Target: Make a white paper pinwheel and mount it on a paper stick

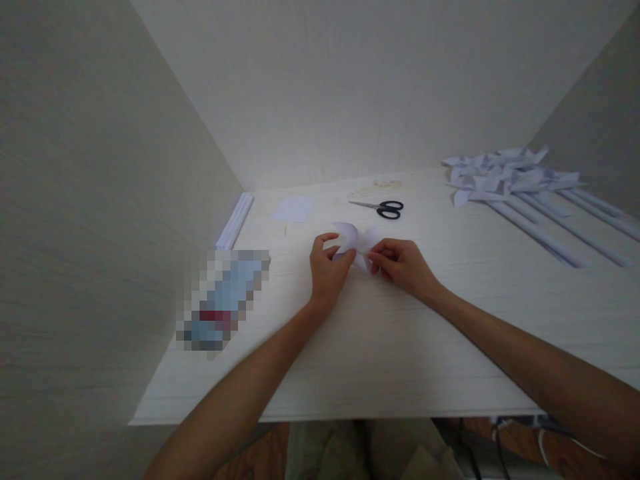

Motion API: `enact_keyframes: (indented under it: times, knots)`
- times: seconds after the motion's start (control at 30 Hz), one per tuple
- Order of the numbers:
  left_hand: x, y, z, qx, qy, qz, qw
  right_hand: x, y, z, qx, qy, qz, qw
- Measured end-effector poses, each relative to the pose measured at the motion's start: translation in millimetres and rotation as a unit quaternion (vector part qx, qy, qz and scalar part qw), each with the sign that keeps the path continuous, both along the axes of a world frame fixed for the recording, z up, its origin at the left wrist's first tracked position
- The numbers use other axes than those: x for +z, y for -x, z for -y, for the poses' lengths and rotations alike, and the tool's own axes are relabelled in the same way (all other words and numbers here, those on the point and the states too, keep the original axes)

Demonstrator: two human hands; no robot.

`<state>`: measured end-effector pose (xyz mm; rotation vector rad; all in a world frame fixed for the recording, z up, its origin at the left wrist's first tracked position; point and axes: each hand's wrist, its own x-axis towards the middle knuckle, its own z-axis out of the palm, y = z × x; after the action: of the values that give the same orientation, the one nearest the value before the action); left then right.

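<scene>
A white paper pinwheel head (351, 237) with curled blades is between my two hands, above the middle of the table. My left hand (330, 265) grips its left side, thumb near the centre and fingers curved around a blade. On the other side, my right hand (399, 263) is closed in a pinch at the pinwheel's right edge near its centre. Whether a small pin or stick is also in that pinch is too small to tell. Black-handled scissors (389, 209) lie just beyond my hands, blades pointing left.
Finished paper pinwheels (500, 183) on rolled paper sticks are piled at the right. A square paper sheet (294, 209) lies back left, near a bundle of paper rolls (235, 221). A blurred-out object (230, 293) rests at the left. Thin yellowish bits (387, 184) lie behind the scissors. Walls enclose the table.
</scene>
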<state>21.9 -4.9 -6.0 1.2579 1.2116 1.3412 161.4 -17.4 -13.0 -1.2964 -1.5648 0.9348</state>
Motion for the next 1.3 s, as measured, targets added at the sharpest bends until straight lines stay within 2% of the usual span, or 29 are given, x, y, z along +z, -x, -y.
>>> enact_keyframes:
  times: [0.6,1.03,1.3]
  knots:
    - [0.8,-1.6,1.0,0.012,-0.021,-0.038,0.999,2.8,0.8,2.6,-0.018,-0.009,0.023,1.0]
    - [1.2,-1.4,1.3,0.016,-0.017,-0.032,0.999,0.1,0.3,0.9,-0.026,-0.013,0.008,1.0]
    - [-1.3,-1.1,0.1,0.015,-0.006,-0.022,1.0,-0.6,-2.1,0.1,-0.007,0.0,-0.027,1.0]
